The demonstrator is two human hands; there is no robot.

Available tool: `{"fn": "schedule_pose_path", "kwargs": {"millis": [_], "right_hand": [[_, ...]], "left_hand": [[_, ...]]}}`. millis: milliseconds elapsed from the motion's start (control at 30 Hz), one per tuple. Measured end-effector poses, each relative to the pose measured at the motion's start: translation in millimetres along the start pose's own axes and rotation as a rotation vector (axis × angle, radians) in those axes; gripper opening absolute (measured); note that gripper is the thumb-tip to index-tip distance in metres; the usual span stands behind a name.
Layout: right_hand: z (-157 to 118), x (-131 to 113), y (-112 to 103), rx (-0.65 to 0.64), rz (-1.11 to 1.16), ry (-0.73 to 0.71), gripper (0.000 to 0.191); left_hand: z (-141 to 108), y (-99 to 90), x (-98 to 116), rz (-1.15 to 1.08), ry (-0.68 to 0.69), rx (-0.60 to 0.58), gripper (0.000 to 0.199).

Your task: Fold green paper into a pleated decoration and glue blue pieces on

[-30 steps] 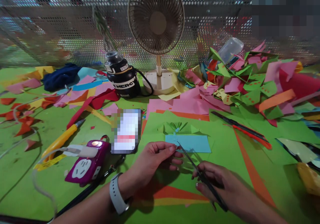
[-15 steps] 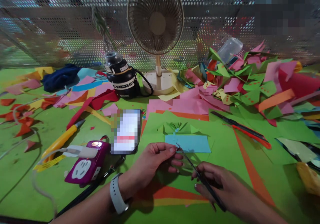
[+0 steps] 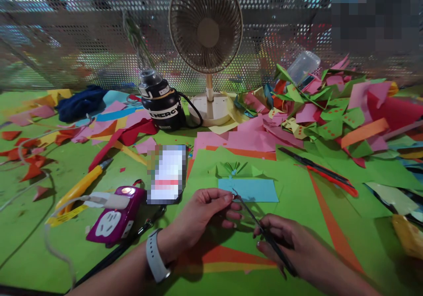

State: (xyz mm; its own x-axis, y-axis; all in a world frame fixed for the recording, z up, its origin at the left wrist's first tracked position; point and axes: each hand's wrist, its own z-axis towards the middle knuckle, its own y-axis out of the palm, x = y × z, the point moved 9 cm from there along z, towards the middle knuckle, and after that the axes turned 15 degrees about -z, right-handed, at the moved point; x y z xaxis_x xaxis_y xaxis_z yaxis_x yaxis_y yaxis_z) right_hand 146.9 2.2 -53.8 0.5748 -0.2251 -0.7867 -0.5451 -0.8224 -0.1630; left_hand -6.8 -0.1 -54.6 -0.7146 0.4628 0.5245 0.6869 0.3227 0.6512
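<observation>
My left hand (image 3: 209,207) is pinched together at thumb and index finger, the other fingers curled below. Whatever is in that pinch is too small to make out. In my right hand (image 3: 284,238) are slim dark tweezers (image 3: 250,214), slanting up and left so their tip meets my left fingertips. Just beyond the hands lies a light blue paper rectangle (image 3: 256,191), on top of a green paper sheet (image 3: 292,185). Behind it sit thin cut green paper strips (image 3: 238,168) with tiny blue bits among them.
A phone (image 3: 168,172) and a purple power adapter (image 3: 114,216) with cables lie left, beside a yellow cutter (image 3: 82,183). A black and red cutter (image 3: 320,172) rests right. Behind stand a black bottle (image 3: 161,106), a fan (image 3: 209,110) and heaped paper scraps (image 3: 330,102).
Almost nothing differs. The tweezers' rear end has shifted slightly up and left in my right hand, while my left hand keeps its pinch in place.
</observation>
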Motion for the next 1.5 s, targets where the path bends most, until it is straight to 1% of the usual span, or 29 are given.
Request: {"fn": "schedule_pose_path", "kwargs": {"millis": [133,267,467,633,800,933,1067,1267,1500], "right_hand": [[1.4,-2.1,-1.3,0.015,0.026,-0.012,0.038],[3.1,1.1,-1.1,0.016,0.063,-0.036,0.035],[2.8,4.0,-0.6,0.019,0.054,-0.006,0.036],[3.8,0.5,-2.1,0.025,0.049,-0.003,0.040],[0.8,-1.4,-3.8,0.011,-0.022,-0.015,0.044],[-2.7,-1.9,-3.2,-0.003,-0.039,-0.032,0.041],[-3.0,0.9,-1.2,-0.011,-0.053,0.005,0.040],[-2.3,-0.6,0.6,-0.014,-0.036,0.019,0.037],[-2.1,1.8,1.0,-0.021,-0.019,0.025,0.037]], "left_hand": [[-0.3,-1.2,0.6,0.023,0.002,0.008,0.031],[-0.2,-1.2,1.7,0.036,0.006,0.012,0.034],[0.0,-2.8,1.7,0.056,0.017,0.036,0.036],[0.0,-2.1,3.4,0.066,0.037,0.014,0.033],[-0.3,-0.4,7.8,0.049,0.069,0.001,0.031],[0.3,-1.4,9.0,0.044,0.083,0.000,0.031],[0.4,-1.5,9.5,0.048,0.086,0.005,0.032],[0.3,3.3,7.3,0.037,0.075,-0.037,0.033],[1.5,2.5,6.3,0.039,0.080,-0.044,0.034]]}}
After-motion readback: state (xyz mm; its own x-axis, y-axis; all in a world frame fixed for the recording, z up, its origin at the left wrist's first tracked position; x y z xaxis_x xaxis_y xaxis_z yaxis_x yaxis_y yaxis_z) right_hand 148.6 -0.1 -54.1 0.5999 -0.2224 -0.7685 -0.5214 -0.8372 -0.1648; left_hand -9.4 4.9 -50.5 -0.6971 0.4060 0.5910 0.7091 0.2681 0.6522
